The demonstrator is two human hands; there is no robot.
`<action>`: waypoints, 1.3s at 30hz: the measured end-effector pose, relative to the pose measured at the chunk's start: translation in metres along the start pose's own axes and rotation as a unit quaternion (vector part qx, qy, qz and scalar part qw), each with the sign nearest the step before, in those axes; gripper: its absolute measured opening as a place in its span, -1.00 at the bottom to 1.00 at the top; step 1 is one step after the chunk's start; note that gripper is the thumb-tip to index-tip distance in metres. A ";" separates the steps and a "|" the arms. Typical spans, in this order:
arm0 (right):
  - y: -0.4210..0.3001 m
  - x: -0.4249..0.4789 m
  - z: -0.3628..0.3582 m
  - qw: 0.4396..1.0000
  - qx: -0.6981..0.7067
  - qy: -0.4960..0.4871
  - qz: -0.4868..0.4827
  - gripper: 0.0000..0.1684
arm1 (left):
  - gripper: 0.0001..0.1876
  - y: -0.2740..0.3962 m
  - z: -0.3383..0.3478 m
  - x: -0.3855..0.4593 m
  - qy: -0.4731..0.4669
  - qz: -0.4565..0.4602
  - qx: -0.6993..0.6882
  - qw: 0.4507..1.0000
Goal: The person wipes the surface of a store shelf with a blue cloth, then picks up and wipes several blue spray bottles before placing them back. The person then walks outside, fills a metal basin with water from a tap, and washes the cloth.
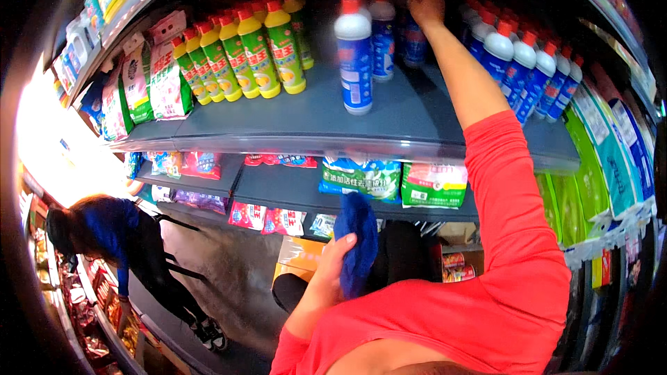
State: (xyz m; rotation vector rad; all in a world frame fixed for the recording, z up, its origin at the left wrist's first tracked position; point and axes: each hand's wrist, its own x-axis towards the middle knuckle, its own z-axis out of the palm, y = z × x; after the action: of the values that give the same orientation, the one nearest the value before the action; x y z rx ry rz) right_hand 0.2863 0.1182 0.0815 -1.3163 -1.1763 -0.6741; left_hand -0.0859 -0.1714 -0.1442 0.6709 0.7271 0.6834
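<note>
My right hand (pixel 427 4) reaches to the back of the upper shelf (pixel 260 120), its fingers closed around the red cap of a dark blue bottle (pixel 414 44). Just left of it stand white-and-blue bottles with red caps, the foremost one (pixel 356 62) nearer the shelf edge. More such bottles (pixel 521 57) stand in a group right of my forearm. Low in front of my body, my left hand (pixel 336 265) grips a crumpled blue cloth (pixel 357 242).
Yellow-green bottles (pixel 250 52) and upright bags (pixel 169 80) stand on the shelf's left part. Packets (pixel 359 179) lie on the shelf below. Green packs (pixel 589 166) hang or stand at right. Another person (pixel 109 229) bends over racks at lower left. An orange box (pixel 299 258) is below.
</note>
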 end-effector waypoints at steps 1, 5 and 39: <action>0.007 -0.002 0.008 1.000 0.006 -0.011 0.007 -0.38 | -0.43 0.001 -0.005 -0.004 0.015 0.000 -0.007 1.000; 0.023 -0.003 0.033 0.999 0.018 -0.012 0.037 -0.45 | -0.41 0.005 -0.033 -0.013 0.037 -0.013 -0.046 0.998; 0.059 -0.018 0.082 0.995 0.022 -0.050 -0.087 -0.28 | -0.38 0.001 -0.047 -0.021 0.054 0.111 0.127 0.984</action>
State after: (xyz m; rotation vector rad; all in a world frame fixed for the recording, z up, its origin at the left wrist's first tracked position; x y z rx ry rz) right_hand 0.3127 0.2036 0.0314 -1.2319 -1.3916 -0.7097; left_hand -0.1336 -0.1725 -0.1625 0.9637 0.8552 0.8436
